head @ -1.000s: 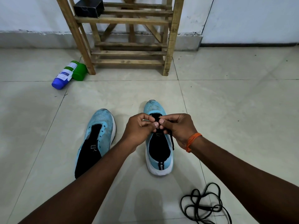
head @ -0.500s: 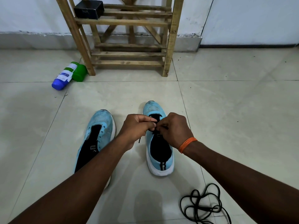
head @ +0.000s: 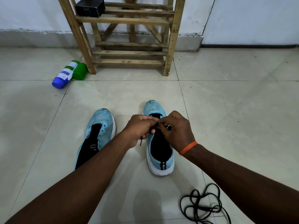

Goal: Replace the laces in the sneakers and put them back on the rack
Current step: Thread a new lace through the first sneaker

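Note:
Two light-blue sneakers stand on the tiled floor, toes pointing away from me. The right sneaker (head: 159,152) has a black lace (head: 152,130) partly threaded near its toe. My left hand (head: 139,128) and my right hand (head: 177,128) meet over its eyelets, and both pinch that lace; one lace end dangles below my left hand. The left sneaker (head: 98,133) lies beside it without a lace, partly covered by my left forearm. A second black lace (head: 202,206) lies coiled on the floor near my right forearm. The wooden rack (head: 129,36) stands against the far wall.
A black box (head: 90,5) sits on the rack's upper shelf. A blue-and-white bottle (head: 63,75) with a green cap (head: 80,71) lies on the floor by the rack's left leg. The rack's lower slats hold nothing.
My hands have worked slightly lower over the right sneaker's eyelets; a lace end now hangs below my left hand. The sneakers and the coiled lace have stayed put.

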